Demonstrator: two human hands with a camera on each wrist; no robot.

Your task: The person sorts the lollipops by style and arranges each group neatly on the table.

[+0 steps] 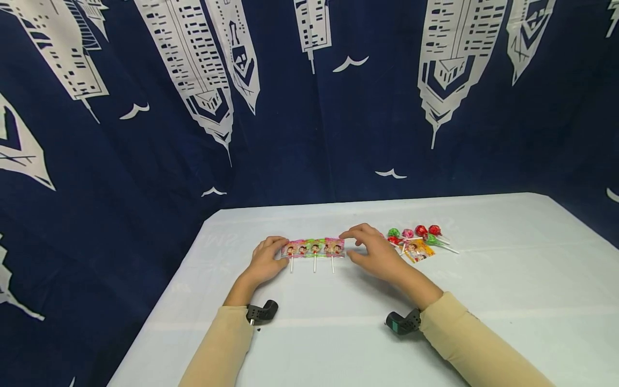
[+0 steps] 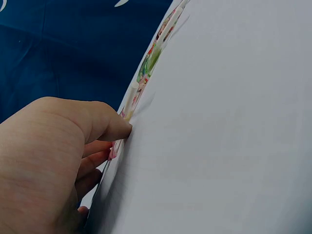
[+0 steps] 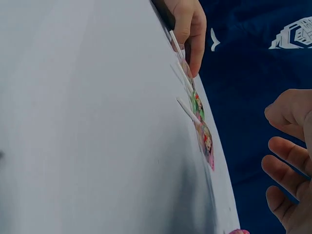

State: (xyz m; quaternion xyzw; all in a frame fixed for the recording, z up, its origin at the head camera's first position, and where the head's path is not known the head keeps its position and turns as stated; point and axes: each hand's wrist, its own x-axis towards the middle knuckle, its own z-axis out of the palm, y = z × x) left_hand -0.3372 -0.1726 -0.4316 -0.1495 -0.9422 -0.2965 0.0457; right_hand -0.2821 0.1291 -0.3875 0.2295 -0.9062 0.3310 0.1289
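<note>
Three lollipops in flat printed wrappers lie side by side on the white table, their white sticks toward me. The left one (image 1: pixel 291 250) is pink, the middle one (image 1: pixel 315 248) green, the right one (image 1: pixel 335 248) pink. My left hand (image 1: pixel 265 262) holds the outer end of the left lollipop between thumb and fingers; in the left wrist view its thumb (image 2: pixel 114 127) is right at the wrapper. Fingers apart and loosely bent, my right hand (image 1: pixel 374 255) is by the outer end of the right lollipop. The right wrist view shows nothing between its fingers.
Behind my right hand lies a loose pile of round lollipops (image 1: pixel 421 231) in red, green and pink wrappers. An orange flat-wrapped lollipop (image 1: pixel 418 250) is at its front. A dark blue printed curtain (image 1: pixel 300 134) hangs beyond the white table's (image 1: pixel 329 333) far edge.
</note>
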